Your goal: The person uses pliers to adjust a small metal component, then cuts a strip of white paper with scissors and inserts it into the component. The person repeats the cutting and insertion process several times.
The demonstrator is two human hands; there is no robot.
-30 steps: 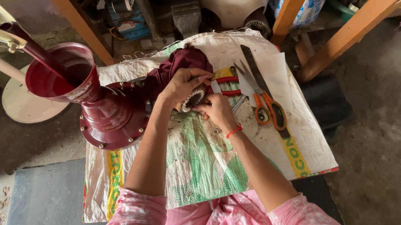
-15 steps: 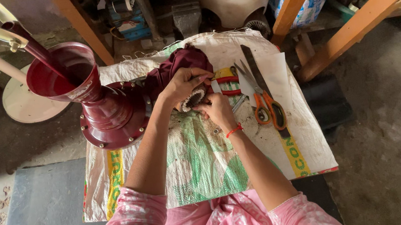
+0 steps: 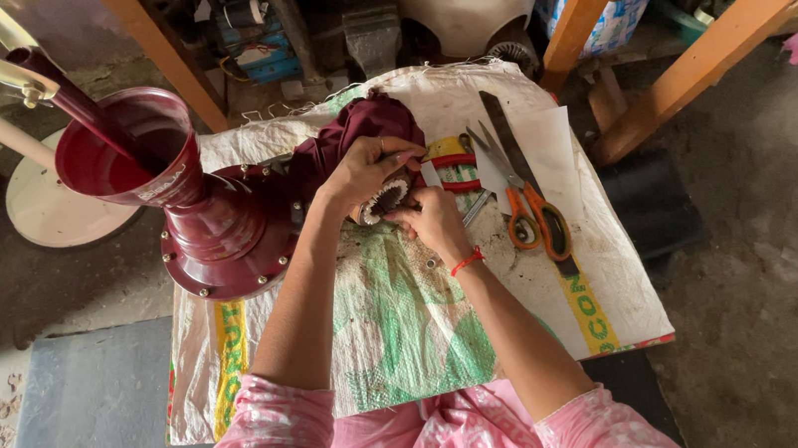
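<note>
I am looking down on a small round part (image 3: 384, 199), dark in the middle with pale winding around it, sitting at the centre of the woven sack (image 3: 403, 344) that covers the work surface. My left hand (image 3: 363, 170) is closing over it from about 10 o'clock, fingers curled on its upper rim. My right hand (image 3: 433, 218) is coming in from 5 o'clock, fingertips pinching at its lower edge; whether they are gripping the part itself or a strand of it, I cannot tell.

I am judging it to be stiff and fairly heavy for its bulk, with windings that would nick or snag easily, so the outer rim is the safer hold.

Both forearms are reaching forward and converging, wrists bent down, a red band (image 3: 465, 261) on the right wrist.

A maroon cloth (image 3: 348, 132) is bunching at 12 o'clock, a maroon funnel-topped housing (image 3: 209, 226) is standing at 9 o'clock, and orange-handled scissors (image 3: 521, 195) are lying at 3 o'clock.
</note>
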